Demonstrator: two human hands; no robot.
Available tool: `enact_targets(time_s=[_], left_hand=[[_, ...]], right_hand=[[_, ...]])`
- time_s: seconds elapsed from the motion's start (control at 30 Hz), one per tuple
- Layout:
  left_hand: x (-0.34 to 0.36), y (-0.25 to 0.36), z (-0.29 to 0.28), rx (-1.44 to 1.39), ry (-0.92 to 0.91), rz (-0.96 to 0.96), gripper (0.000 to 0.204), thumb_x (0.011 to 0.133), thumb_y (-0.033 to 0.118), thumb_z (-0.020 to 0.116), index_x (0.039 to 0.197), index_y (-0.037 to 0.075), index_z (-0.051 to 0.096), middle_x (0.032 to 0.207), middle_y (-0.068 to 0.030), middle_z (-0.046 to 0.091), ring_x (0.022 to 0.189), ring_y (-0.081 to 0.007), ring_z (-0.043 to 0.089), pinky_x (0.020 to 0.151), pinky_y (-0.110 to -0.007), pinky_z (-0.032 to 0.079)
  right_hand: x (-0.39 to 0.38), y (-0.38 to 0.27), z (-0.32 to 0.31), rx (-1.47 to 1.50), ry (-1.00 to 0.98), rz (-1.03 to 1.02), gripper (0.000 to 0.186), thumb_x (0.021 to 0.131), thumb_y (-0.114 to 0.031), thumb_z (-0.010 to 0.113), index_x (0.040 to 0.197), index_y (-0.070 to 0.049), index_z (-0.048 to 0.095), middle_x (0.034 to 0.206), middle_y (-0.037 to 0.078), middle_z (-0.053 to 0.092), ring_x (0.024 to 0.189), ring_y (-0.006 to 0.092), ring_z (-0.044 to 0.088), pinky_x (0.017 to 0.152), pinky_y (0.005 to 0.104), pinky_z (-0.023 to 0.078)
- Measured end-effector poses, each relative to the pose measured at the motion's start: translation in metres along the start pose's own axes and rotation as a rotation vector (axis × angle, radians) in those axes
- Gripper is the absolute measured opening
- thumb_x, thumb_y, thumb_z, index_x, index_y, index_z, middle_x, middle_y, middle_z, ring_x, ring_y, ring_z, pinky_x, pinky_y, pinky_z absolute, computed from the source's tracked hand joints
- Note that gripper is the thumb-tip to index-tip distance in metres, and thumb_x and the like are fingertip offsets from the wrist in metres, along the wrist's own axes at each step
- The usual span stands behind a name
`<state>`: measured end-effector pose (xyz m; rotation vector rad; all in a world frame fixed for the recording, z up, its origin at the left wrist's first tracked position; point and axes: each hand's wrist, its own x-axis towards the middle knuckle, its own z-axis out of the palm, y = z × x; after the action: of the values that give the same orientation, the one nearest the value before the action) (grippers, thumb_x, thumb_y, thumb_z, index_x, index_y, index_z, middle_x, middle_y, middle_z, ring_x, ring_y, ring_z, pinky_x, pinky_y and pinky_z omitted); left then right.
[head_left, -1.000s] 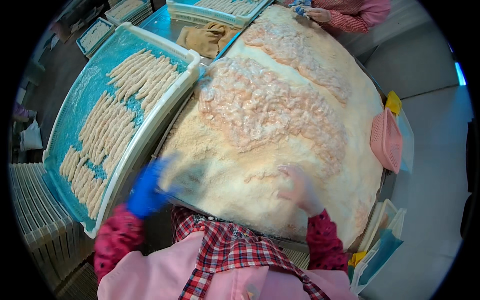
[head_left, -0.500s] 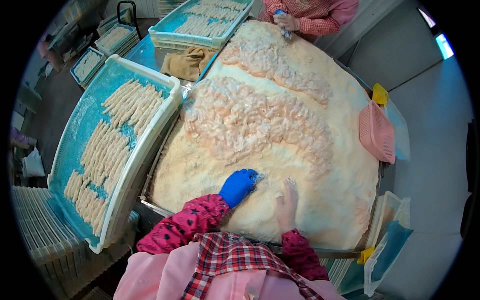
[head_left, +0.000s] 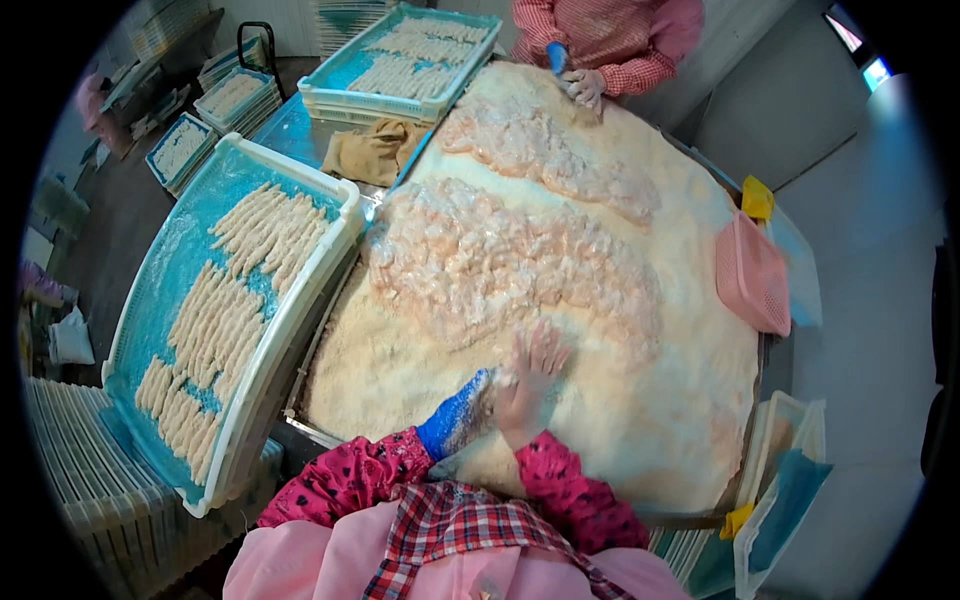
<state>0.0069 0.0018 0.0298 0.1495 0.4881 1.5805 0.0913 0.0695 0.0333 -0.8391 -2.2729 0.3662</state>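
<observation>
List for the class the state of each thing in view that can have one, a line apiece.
Left hand: gloved, pale-dusted; grip unclear
Right hand: open, spread
Pink pile: heaped, glistening
Pale crumbs: spread loose, uneven
Coated strips: laid in rows
Nearest blue-lined tray: partly filled
Brown cloth: crumpled
Pink basket: contents unclear
Pale trays at lower left: stacked

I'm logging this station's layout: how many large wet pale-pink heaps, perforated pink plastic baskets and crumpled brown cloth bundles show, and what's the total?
Large wet pale-pink heaps: 2
Perforated pink plastic basket: 1
Crumpled brown cloth bundle: 1
Total: 4
</observation>
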Motion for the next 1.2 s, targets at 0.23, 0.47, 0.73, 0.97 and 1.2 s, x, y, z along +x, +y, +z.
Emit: enact_targets(time_s=[0.23, 0.47, 0.73, 0.97, 1.2], left_hand=[[0.0, -0.004, -0.001, 0.074, 0.055, -0.323, 0.064, 0.091, 0.04, 0.037, 0.145, 0.013, 0.015, 0.151, -0.0093, 0.011, 0.138, -0.0246, 0.014, 0.113, -0.04, 0.007], [0.012, 0.008, -0.049, -0.133, 0.292, 0.016, 0.047, 0.093, 0.039, 0.046, 0.126, 0.006, 0.044, 0.112, -0.0074, 0.053, 0.092, -0.0146, 0.052, 0.078, -0.027, 0.044], [-0.083, 0.186, -0.042, -0.108, 0.413, 0.447, 0.056, 0.094, 0.043, 0.041, 0.139, 0.009, 0.031, 0.131, -0.0095, 0.043, 0.115, -0.0205, 0.046, 0.096, -0.035, 0.039], [-0.27, 0.415, -0.222, 0.662, 1.118, 1.271, 0.054, 0.091, 0.04, 0.049, 0.13, 0.003, 0.04, 0.122, -0.0139, 0.049, 0.113, -0.022, 0.045, 0.099, -0.038, 0.033], [-0.321, 0.466, -0.338, 1.333, 0.89, 0.673, 0.039, 0.095, 0.016, 0.041, 0.132, 0.002, 0.042, 0.114, -0.0093, 0.059, 0.104, -0.0155, 0.054, 0.093, -0.031, 0.041]], right_hand=[[0.007, 0.002, -0.011, 0.061, -0.004, 0.126, 0.057, 0.089, -0.032, 0.033, 0.138, -0.002, 0.031, 0.146, 0.019, 0.023, 0.136, 0.0375, 0.016, 0.11, 0.0514, 0.007], [0.067, 0.016, 0.008, 0.161, -0.191, -0.014, 0.053, 0.082, -0.022, 0.053, 0.129, -0.002, 0.043, 0.128, 0.02, 0.047, 0.12, 0.036, 0.042, 0.102, 0.0435, 0.031], [0.146, 0.119, 0.035, -0.292, -0.197, -0.175, 0.021, 0.069, -0.003, 0.058, 0.09, -0.004, 0.059, 0.078, 0.015, 0.059, 0.075, 0.0321, 0.057, 0.068, 0.041, 0.045], [0.154, 0.099, 0.029, -0.109, -0.306, 0.116, 0.02, 0.063, -0.004, 0.063, 0.083, -0.003, 0.056, 0.076, 0.013, 0.059, 0.074, 0.0312, 0.057, 0.066, 0.0392, 0.045], [0.155, 0.117, 0.023, -0.216, -0.251, -0.078, 0.016, 0.068, -0.003, 0.061, 0.081, -0.003, 0.052, 0.069, 0.007, 0.049, 0.065, 0.0188, 0.048, 0.061, 0.0307, 0.041]])
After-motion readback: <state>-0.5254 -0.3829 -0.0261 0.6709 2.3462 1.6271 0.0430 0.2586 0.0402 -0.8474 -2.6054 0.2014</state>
